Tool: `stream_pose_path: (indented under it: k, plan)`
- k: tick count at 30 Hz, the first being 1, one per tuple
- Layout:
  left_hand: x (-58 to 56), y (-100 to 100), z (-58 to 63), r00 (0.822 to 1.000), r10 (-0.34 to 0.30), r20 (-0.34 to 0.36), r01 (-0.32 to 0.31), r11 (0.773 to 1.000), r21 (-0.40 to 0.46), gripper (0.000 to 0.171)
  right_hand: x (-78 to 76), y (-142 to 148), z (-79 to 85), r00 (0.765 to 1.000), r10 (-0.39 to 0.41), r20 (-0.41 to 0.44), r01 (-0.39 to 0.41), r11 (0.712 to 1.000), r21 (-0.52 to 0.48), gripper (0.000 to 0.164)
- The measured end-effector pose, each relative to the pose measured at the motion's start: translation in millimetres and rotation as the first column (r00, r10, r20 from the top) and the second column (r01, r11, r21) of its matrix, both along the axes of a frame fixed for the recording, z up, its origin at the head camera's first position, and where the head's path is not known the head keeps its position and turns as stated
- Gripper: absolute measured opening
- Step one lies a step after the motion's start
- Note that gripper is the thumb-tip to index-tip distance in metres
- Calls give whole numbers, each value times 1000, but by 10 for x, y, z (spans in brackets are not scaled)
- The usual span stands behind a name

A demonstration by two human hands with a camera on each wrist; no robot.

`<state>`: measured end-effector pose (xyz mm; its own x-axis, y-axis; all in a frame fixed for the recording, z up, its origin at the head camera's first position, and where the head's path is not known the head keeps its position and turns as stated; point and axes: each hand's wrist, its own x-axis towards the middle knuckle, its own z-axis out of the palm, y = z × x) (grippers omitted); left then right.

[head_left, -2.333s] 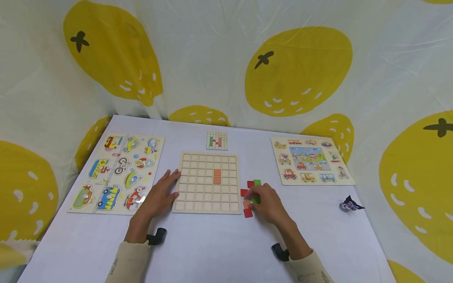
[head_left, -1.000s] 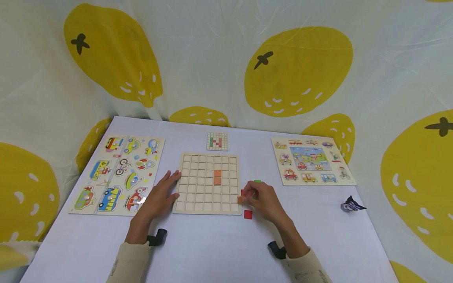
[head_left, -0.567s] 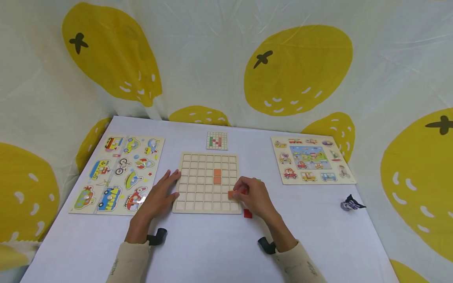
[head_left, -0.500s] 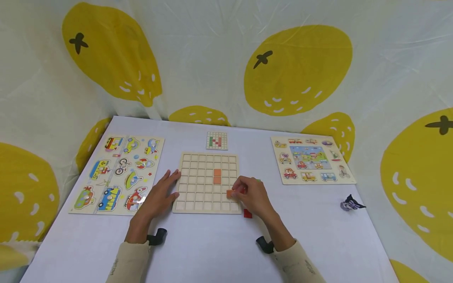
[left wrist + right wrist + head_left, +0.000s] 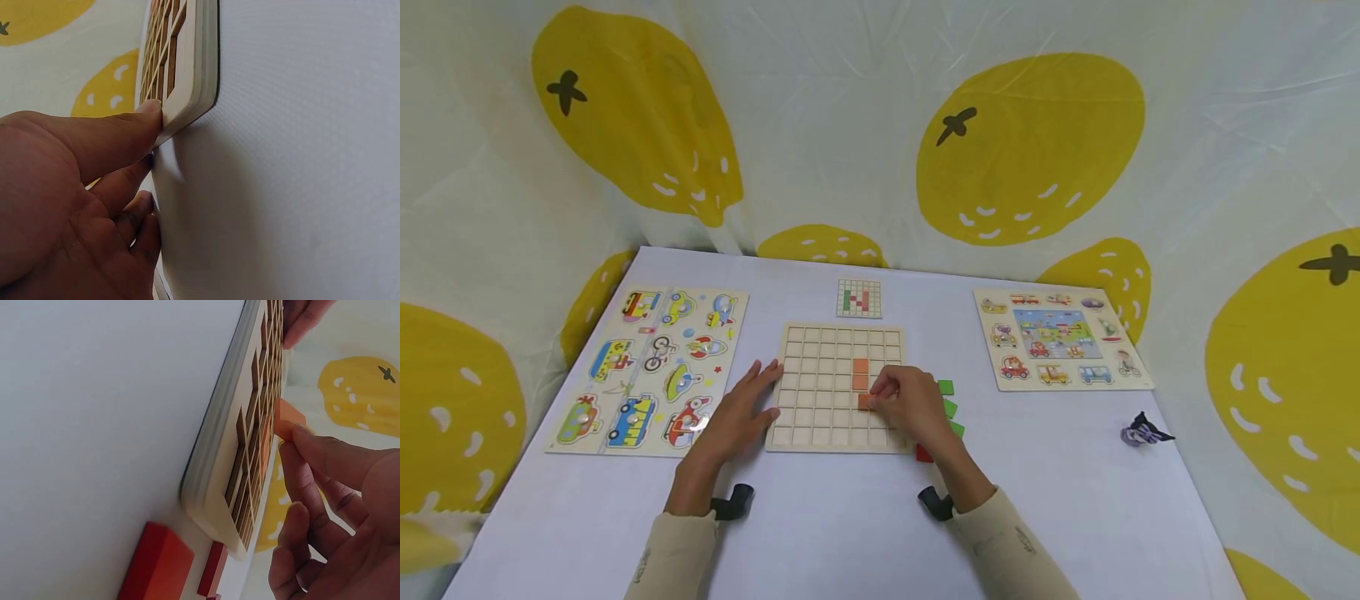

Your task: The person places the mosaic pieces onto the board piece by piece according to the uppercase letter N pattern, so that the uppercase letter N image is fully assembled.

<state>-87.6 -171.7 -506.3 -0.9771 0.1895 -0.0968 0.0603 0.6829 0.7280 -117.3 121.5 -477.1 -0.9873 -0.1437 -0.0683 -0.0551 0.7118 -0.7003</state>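
Observation:
A wooden grid board [image 5: 820, 417] lies mid-table, with two orange square tiles [image 5: 861, 374] set one below the other in its cells. My right hand [image 5: 913, 406] is over the board's right part. Between its thumb and fingers it pinches another orange tile [image 5: 289, 417], just below those two in the head view; the right wrist view shows this tile tilted above the grid. My left hand [image 5: 739, 415] rests beside the board's left edge, fingers extended; in the left wrist view its thumb [image 5: 134, 134] touches the board's side.
Several green tiles [image 5: 950, 408] and a red tile [image 5: 924, 453] lie right of the board, partly behind my right hand. A small pattern card [image 5: 859, 298] lies beyond it. Picture puzzles stand left [image 5: 655, 362] and right [image 5: 1060, 340]. A small dark-and-purple object [image 5: 1142, 431] lies far right.
My right hand has picked the orange tile from the loose tiles and carried it left over the board. More green tiles now show behind it. The left hand stays in place.

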Motion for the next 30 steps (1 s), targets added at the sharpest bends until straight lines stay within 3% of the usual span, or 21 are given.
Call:
stream_pose_path:
  k: [18,30]
  plan:
    - [5,5,-2,1000,3,3,-3,1000,-10,72,-73,-153,-70,1000,-14,-18,17,992,128,21]
    - [2,1,-7,1000,-1,-16,0,1000,-14,72,-88,-158,-101,999,10,-34,-5,990,144,17]
